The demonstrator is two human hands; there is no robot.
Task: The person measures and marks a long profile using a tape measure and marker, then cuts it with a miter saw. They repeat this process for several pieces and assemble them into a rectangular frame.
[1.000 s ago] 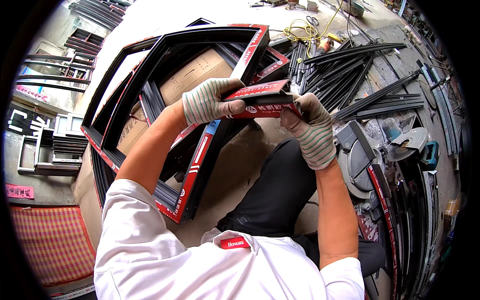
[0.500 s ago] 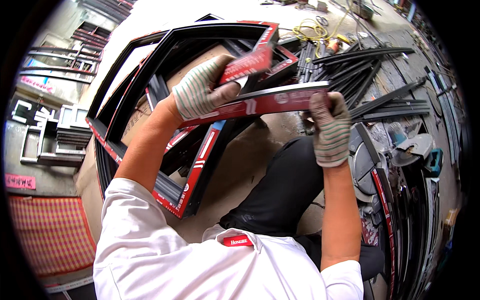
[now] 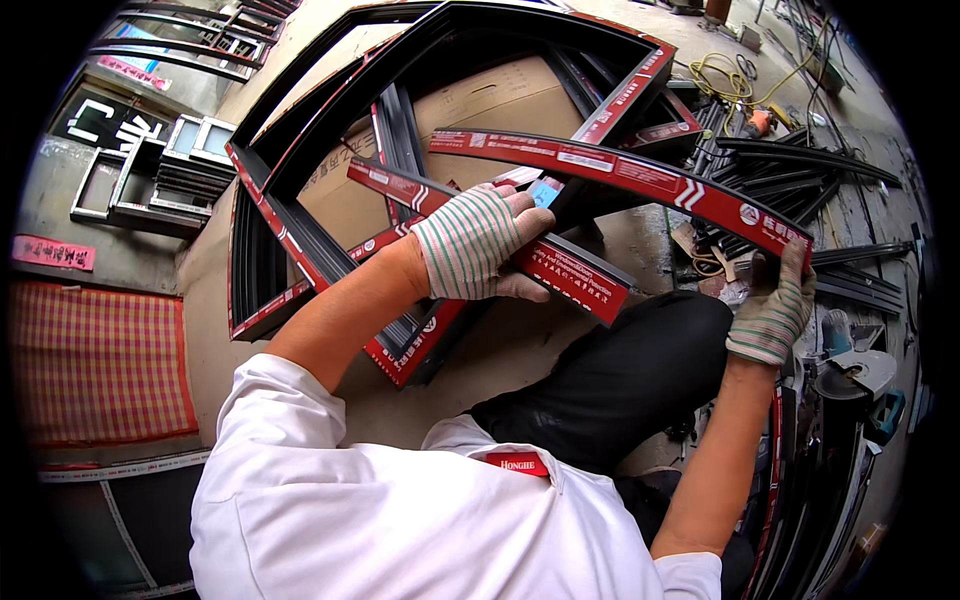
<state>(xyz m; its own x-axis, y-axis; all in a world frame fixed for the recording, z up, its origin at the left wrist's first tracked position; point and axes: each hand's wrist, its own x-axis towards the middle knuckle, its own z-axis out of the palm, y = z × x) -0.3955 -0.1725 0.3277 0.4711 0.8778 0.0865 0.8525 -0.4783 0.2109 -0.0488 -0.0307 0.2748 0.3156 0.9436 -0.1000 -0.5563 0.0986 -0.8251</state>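
My left hand, in a white glove with green stripes, is closed over a red-faced black metal profile bar. That bar slants down to the right and ends in a cut edge above my knee. A second, longer red-faced profile bar passes beyond it, with its right end gripped by my gloved right hand. Its far left end appears free, above the stacked frames. Beneath both bars lie large black angular window frames with red film on their edges. A small blue label shows beside my left fingertips.
Flat brown cardboard lies within the frames. At the right are a pile of black profile offcuts, a yellow cable and a saw with a round guard. Finished small frames and a checked red cloth are at the left.
The two bars have come apart: the left one is lowered over the frames, and the right one no longer runs to my left hand. My right hand has moved outward. The view has shifted.
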